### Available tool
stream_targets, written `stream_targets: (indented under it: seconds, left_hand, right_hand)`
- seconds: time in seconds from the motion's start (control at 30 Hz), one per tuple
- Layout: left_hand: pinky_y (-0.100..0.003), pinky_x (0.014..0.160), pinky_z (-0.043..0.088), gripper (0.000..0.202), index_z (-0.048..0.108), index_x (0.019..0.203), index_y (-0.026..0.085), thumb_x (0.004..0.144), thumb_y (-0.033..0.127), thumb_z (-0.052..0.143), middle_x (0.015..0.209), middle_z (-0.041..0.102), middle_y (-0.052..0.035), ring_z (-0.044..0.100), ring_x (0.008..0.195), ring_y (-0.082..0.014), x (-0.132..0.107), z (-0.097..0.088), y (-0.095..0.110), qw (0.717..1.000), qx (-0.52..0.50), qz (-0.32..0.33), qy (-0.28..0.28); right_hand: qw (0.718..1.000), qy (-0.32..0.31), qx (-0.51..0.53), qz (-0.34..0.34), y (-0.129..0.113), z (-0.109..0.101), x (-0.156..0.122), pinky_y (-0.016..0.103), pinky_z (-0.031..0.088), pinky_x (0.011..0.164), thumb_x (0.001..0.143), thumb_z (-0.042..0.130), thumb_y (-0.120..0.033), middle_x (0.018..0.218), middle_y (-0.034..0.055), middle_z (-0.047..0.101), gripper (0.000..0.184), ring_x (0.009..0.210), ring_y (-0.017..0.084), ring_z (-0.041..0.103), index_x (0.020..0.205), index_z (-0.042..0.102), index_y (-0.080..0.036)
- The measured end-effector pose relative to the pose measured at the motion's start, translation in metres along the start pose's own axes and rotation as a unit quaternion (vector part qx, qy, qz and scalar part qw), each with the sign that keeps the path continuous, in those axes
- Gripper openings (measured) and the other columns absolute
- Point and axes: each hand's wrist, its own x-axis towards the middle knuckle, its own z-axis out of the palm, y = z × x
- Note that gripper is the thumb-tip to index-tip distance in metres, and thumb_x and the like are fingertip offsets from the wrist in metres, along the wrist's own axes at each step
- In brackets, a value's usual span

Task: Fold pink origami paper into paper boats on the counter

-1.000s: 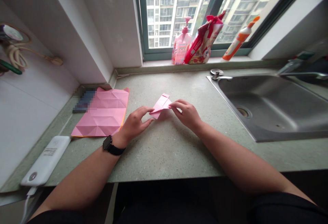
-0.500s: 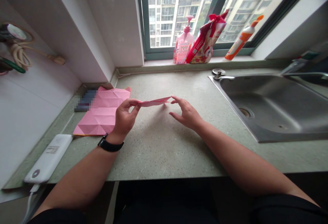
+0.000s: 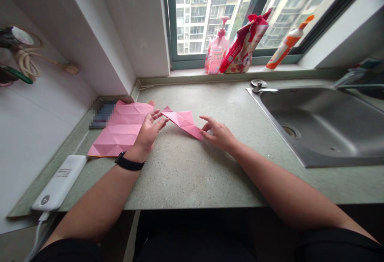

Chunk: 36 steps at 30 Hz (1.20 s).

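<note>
A small folded piece of pink origami paper [image 3: 185, 120] is tilted above the counter between my hands, its creases and pointed corners showing. My right hand [image 3: 218, 135] pinches its lower right corner between thumb and finger. Close to the paper's left tip is my left hand [image 3: 151, 129], fingers apart and not gripping it. Larger creased pink sheets [image 3: 120, 132] lie flat just left of my left hand, partly behind it. A black band [image 3: 129, 162] circles my left wrist.
A white power bank [image 3: 60, 182] with a cable lies at the counter's left edge. On the right is a steel sink [image 3: 318, 126]. A pink pump bottle [image 3: 216, 54], a red bag [image 3: 244, 46] and an orange-and-white bottle [image 3: 288, 46] stand on the windowsill.
My left hand has let go of the folded paper and opened. My right hand now holds the paper by a corner, and the paper has turned so its creased face shows.
</note>
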Motion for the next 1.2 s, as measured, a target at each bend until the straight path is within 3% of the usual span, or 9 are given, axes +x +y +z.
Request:
stream_targets:
  seconds: [0.07,0.13,0.27,0.4,0.5,0.63,0.8,0.93,1.2]
  left_hand:
    - [-0.050,0.115,0.059,0.057,0.057,0.144,0.026,0.093,0.024,0.079,0.157,0.056,-0.0148,0.071,0.129,-0.0261,-0.002,0.000,-0.002,0.996,0.084,0.040,-0.005]
    - [-0.053,0.117,0.057,0.060,0.055,0.150,0.027,0.094,0.026,0.077,0.163,0.049,-0.0157,0.064,0.140,-0.0303,-0.007,0.001,-0.001,0.977,0.181,0.112,-0.024]
    - [-0.057,0.130,0.044,0.045,0.062,0.147,0.027,0.103,0.029,0.068,0.154,0.060,-0.0124,0.054,0.151,-0.0317,-0.025,0.007,0.007,0.885,0.355,0.260,-0.153]
    - [-0.059,0.131,0.041,0.048,0.061,0.153,0.026,0.106,0.033,0.068,0.161,0.058,-0.0147,0.053,0.152,-0.0347,-0.042,0.019,0.006,0.799,0.450,0.273,-0.290]
    - [-0.064,0.131,0.037,0.048,0.064,0.150,0.026,0.104,0.038,0.072,0.156,0.061,-0.0154,0.054,0.149,-0.0373,-0.048,0.026,0.004,0.765,0.486,0.259,-0.335]
    - [-0.064,0.133,0.032,0.033,0.069,0.137,0.026,0.105,0.035,0.070,0.146,0.067,-0.0130,0.062,0.139,-0.0333,-0.047,0.026,0.007,0.765,0.483,0.253,-0.342]
    - [-0.065,0.135,0.028,0.032,0.067,0.120,0.024,0.095,0.039,0.082,0.137,0.069,-0.0114,0.064,0.132,-0.0319,-0.046,0.023,0.010,0.772,0.474,0.242,-0.348]
    - [-0.067,0.135,0.023,0.027,0.065,0.119,0.024,0.098,0.038,0.077,0.136,0.071,-0.0108,0.064,0.134,-0.0313,-0.047,0.023,0.010,0.774,0.483,0.239,-0.331]
    - [-0.065,0.135,0.025,0.022,0.068,0.127,0.025,0.107,0.025,0.058,0.133,0.075,-0.0093,0.068,0.129,-0.0285,-0.044,0.023,0.010,0.783,0.489,0.239,-0.303]
  right_hand:
    - [1.000,-0.024,-0.018,-0.009,0.000,-0.001,0.001,0.039,0.059,0.085,0.101,0.067,-0.030,0.098,0.0035,0.083,0.049,0.084,0.023,0.077,0.149,0.064,-0.028]
    - [0.997,-0.056,-0.031,-0.040,-0.001,-0.003,0.001,0.038,0.058,0.086,0.103,0.067,-0.031,0.099,0.0034,0.083,0.038,0.083,0.021,0.076,0.140,0.070,-0.029]
    - [0.989,-0.104,-0.023,-0.107,-0.006,-0.004,-0.001,0.038,0.056,0.092,0.109,0.060,-0.033,0.106,0.0046,0.084,0.035,0.098,0.023,0.077,0.142,0.070,-0.030]
    - [0.991,-0.069,-0.027,-0.108,-0.009,-0.002,-0.004,0.041,0.056,0.096,0.114,0.050,-0.035,0.114,0.0070,0.084,0.035,0.106,0.025,0.077,0.143,0.069,-0.027]
    - [0.995,-0.003,-0.040,-0.096,-0.008,-0.001,-0.003,0.044,0.058,0.099,0.112,0.053,-0.034,0.117,0.0088,0.082,0.033,0.109,0.027,0.075,0.140,0.070,-0.027]
    - [0.989,0.018,-0.058,-0.134,-0.002,0.001,-0.001,0.050,0.058,0.105,0.106,0.061,-0.025,0.122,0.0095,0.079,0.031,0.117,0.029,0.072,0.134,0.073,-0.029]
    - [0.980,-0.031,-0.079,-0.179,0.001,0.005,0.001,0.052,0.057,0.109,0.102,0.064,-0.017,0.129,0.0068,0.080,0.029,0.122,0.028,0.072,0.123,0.078,-0.030]
    - [0.975,-0.074,-0.087,-0.191,-0.002,0.004,0.001,0.050,0.056,0.107,0.104,0.065,-0.018,0.128,0.0053,0.082,0.025,0.119,0.026,0.074,0.121,0.079,-0.029]
    - [0.974,-0.073,-0.092,-0.193,-0.004,0.003,0.000,0.049,0.057,0.104,0.105,0.065,-0.023,0.128,0.0067,0.082,0.025,0.117,0.027,0.073,0.124,0.079,-0.029]
